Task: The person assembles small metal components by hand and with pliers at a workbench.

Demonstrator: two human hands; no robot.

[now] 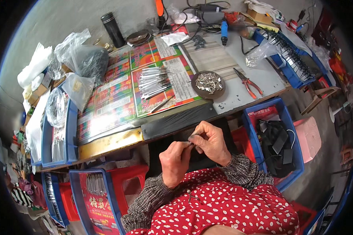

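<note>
My left hand [174, 161] and my right hand [211, 143] meet just off the table's front edge, above my lap. Both are closed, thumbs and fingertips pinched together on something too small to make out. Beyond them on the table lies a round dark dish [197, 91] with many small shiny metal pieces [210, 83]. Left of the dish, a bundle of thin silvery rods [153, 81] rests on colourful printed card [117, 96]. A slim pointed tool [162, 104] lies in front of the rods. Pliers with red handles [248, 84] lie right of the dish.
A blue bin of black parts [276, 145] stands at the right, below table height. Another blue bin [75, 196] stands at lower left, beside a red stool [125, 176]. Plastic bags [82, 58] and a black flask [112, 30] occupy the back left. A blue pen-shaped tool [224, 32] lies at the back.
</note>
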